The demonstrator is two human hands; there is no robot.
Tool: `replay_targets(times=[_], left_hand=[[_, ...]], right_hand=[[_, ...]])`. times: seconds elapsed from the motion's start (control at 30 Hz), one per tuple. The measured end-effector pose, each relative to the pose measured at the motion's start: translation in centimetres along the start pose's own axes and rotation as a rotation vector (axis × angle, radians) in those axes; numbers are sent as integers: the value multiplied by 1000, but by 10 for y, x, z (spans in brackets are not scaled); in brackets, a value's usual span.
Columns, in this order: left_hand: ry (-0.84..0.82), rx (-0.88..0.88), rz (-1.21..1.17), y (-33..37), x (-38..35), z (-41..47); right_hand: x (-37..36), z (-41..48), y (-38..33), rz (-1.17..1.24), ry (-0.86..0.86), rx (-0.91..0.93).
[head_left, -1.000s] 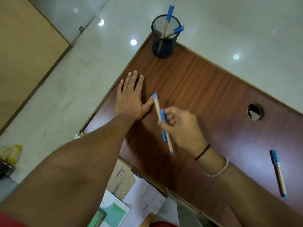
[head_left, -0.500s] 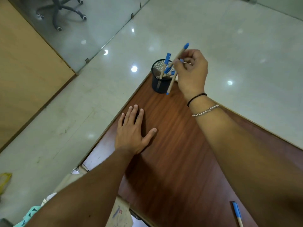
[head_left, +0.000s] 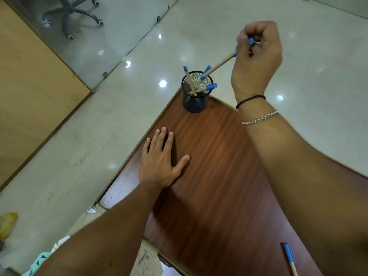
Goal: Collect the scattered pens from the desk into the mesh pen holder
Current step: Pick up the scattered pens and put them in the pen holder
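Observation:
A black mesh pen holder [head_left: 196, 102] stands at the far corner of the brown desk [head_left: 215, 176]. Several tan pens with blue caps [head_left: 211, 87] lean inside it. My right hand [head_left: 256, 62] hovers above and to the right of the holder, shut on a tan pen [head_left: 221, 64] that slants down-left, its lower end at the holder's rim. My left hand [head_left: 159, 162] lies flat on the desk near the left edge, fingers spread, holding nothing. Another blue-capped pen [head_left: 289, 257] lies loose on the desk at the lower right, beside my right forearm.
Pale tiled floor surrounds the desk corner. An office chair base [head_left: 71, 14] stands behind a glass partition at the upper left. Papers [head_left: 147, 261] lie below the desk's near edge. A yellow object [head_left: 8, 222] sits on the floor at the left.
My right hand lifted the pen from mid-desk and carried it up and right to above the holder, tilting its end toward the rim. The view tipped toward the holder; my left hand stayed flat.

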State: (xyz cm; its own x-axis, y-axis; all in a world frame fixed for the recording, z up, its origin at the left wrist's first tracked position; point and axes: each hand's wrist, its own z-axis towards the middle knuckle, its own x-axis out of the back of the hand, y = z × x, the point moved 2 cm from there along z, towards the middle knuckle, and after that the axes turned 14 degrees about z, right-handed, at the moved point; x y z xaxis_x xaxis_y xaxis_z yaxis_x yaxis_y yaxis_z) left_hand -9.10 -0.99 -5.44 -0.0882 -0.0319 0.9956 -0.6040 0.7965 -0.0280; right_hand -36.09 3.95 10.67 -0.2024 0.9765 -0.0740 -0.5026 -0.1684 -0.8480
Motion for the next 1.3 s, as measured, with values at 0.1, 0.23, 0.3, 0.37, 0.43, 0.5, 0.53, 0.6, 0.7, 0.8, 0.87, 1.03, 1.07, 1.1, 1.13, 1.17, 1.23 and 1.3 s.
replay_targets(times=[0.1,0.23,0.3,0.37,0.43,0.5,0.53,0.6,0.7,0.8,0.87,1.03,1.07,1.1,1.13,1.17,1.23,1.3], left_hand=[[5,2,2,0,0,-1],[7,4,9,0,1,1],[18,0,19,0,1,0],[54,3,19,0,0,-2],[123,14,0,2,-1,-3],[155,17,-14,5,-5,-4],[156,26,-13,2,-6,-4],[151,21,0,4,-7,-3],[121,64,10,18,-10,-2],[92,180,2,49,-15,-7],[104,190,17,57,-17,-9],[88,193,21,55,-14,-10],[89,194,18,56,-13,-10],[93,195,16,57,-12,-11],[96,196,13,58,-12,-12],[99,197,9,59,-11,-12],[97,202,6,58,-9,-11],[89,208,5,58,-9,-12]], right_hand=[[-13,-14,3,-63,-242,-90],[7,-35,10,-58,-222,-236],[35,-44,11,-88,-145,-278],[72,-56,13,-140,-105,-337],[115,-72,15,-212,-81,-409],[169,-91,16,-325,-59,-469],[194,-100,16,-386,-55,-503],[260,-121,11,-522,0,-591],[352,-156,-3,-757,103,-679],[410,-195,-25,-873,96,-800],[425,-216,-36,-884,39,-845],[419,-240,-56,-796,-104,-841],[410,-245,-60,-759,-131,-841],[399,-250,-64,-716,-166,-832],[388,-257,-68,-687,-206,-828],[378,-264,-70,-671,-255,-819],[363,-283,-71,-689,-382,-796],[357,-295,-69,-720,-470,-774]])
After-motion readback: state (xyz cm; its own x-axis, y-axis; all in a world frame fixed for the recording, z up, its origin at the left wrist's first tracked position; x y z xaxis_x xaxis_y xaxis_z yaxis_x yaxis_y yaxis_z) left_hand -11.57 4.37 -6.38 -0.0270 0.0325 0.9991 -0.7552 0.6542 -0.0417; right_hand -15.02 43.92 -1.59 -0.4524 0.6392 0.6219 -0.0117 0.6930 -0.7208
